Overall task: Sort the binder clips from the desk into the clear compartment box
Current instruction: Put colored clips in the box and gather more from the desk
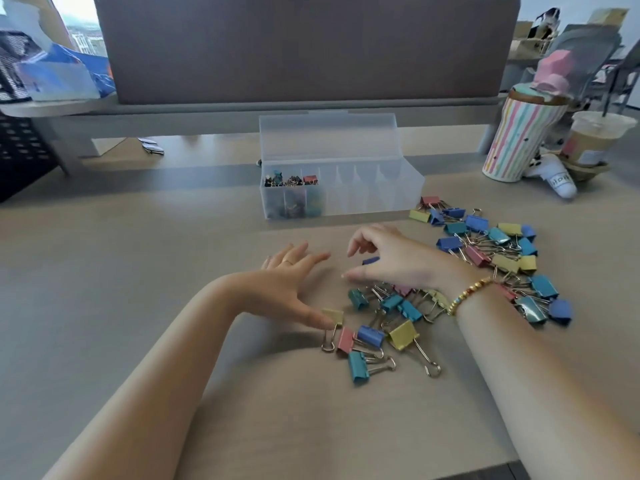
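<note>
1. The right hand [391,258] hovers low over the table [138,271], its fingers curled and its thumb stretched out toward the left; a small blue binder clip [370,260] shows inside the curl of the fingers, apparently pinched there, though the contact itself is hidden.
2. The left hand [287,282] lies just left of that grip, fingers straight and spread, holding nothing; its thumb tip touches a yellow binder clip [334,316] lying on the table.
3. Directly beneath and nearer the person than the right grip lies a loose heap of binder clips [384,327] in teal, blue, pink and yellow, wire handles tangled.
4. A second, larger spread of clips [491,244] lies to the right of the grip, beyond the wrist with its beaded bracelet [467,294].
5. The clear compartment box [341,192] stands beyond the grip, lid raised; its leftmost compartments hold small clips, a red one among them.
6. A striped cup [519,140] stands far right of the box.
</note>
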